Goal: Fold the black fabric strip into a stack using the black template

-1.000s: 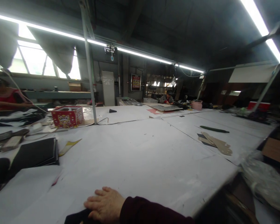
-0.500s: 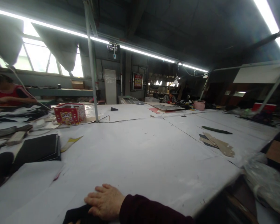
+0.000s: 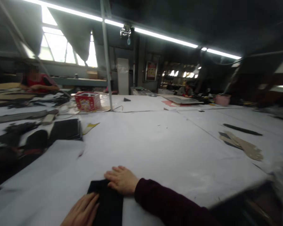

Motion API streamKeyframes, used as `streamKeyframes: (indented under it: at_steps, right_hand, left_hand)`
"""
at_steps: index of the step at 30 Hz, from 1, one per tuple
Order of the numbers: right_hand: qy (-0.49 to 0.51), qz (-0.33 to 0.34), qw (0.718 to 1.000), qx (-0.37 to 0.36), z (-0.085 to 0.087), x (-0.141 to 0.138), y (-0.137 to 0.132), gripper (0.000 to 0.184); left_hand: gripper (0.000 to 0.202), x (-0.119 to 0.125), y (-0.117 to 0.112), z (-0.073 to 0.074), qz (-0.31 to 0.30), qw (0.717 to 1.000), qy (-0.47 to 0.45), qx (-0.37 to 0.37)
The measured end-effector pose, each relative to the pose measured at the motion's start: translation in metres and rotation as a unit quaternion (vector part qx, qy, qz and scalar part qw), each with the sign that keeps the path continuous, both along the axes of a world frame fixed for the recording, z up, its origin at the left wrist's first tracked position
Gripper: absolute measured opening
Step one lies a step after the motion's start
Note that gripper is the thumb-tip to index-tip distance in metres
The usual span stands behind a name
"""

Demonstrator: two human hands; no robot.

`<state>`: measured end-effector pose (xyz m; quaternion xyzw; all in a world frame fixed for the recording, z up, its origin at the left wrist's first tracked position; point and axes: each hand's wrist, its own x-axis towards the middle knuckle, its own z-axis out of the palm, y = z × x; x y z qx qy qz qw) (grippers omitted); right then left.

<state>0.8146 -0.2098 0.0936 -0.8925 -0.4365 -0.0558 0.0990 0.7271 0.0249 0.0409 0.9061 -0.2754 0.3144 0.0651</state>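
A flat black piece of material (image 3: 109, 202) lies on the white-covered table (image 3: 141, 150) at the bottom of the view. Across its far right corner my right hand (image 3: 122, 181) rests palm down, fingers stretched out and the thumb on the piece. My left hand (image 3: 82, 211) lies along the left edge of the same piece, its fingers extended and close together, its wrist cut off by the frame. Neither hand is gripping anything that I can see. The near end of the black piece runs out of the frame.
At left are stacked black sheets (image 3: 64, 130), a yellow-and-white scrap (image 3: 91, 127) and a red patterned box (image 3: 87, 102) beside a metal pole (image 3: 106, 62). Right are beige pattern pieces (image 3: 246, 146) and a long dark tool (image 3: 242, 129). Two people work farther off.
My left hand has come into view onto the black piece. More of that piece shows. The camera has turned left and tilted down, so the scene sits farther right and higher.
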Motion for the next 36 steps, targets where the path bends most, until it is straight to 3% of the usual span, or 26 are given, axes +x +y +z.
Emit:
streamKeyframes:
  at_steps: [3,6,8,11,18,24,28,33,36]
  right_hand:
    - [0.043,0.007,0.999,0.029,-0.004,0.002,0.002,0.046]
    - [0.072,0.03,0.996,0.042,-0.017,0.013,0.006,0.048]
    - [0.077,0.04,0.995,0.043,-0.022,0.018,0.007,0.048]
    - [0.066,0.038,0.997,0.03,-0.025,0.018,0.006,0.049]
    - [0.053,0.033,0.998,0.012,-0.03,0.021,0.005,0.049]
    - [0.06,0.031,0.998,0.013,-0.026,0.02,0.005,0.049]
    - [0.055,0.028,0.998,0.009,-0.027,0.02,0.005,0.049]
    - [0.056,0.031,0.998,0.014,-0.032,0.022,0.005,0.049]
    - [0.057,0.032,0.998,0.014,-0.034,0.023,0.005,0.049]
  left_hand:
    - [0.019,-0.023,-0.02,0.049,0.063,0.987,0.134,-0.057]
    - [0.013,-0.008,-0.029,0.069,0.157,0.952,0.183,-0.189]
    - [0.028,0.009,-0.031,0.07,0.194,0.924,0.179,-0.278]
    - [0.051,0.031,-0.034,0.062,0.18,0.886,0.241,-0.353]
    - [0.048,0.041,-0.023,0.043,0.108,0.831,0.371,-0.401]
    - [0.061,0.039,-0.002,0.048,0.059,0.801,0.421,-0.422]
    - [0.066,0.043,-0.006,0.052,0.063,0.799,0.428,-0.418]
    - [0.049,0.044,-0.022,0.046,0.089,0.824,0.399,-0.394]
    - [0.049,0.044,-0.019,0.042,0.087,0.819,0.411,-0.39]
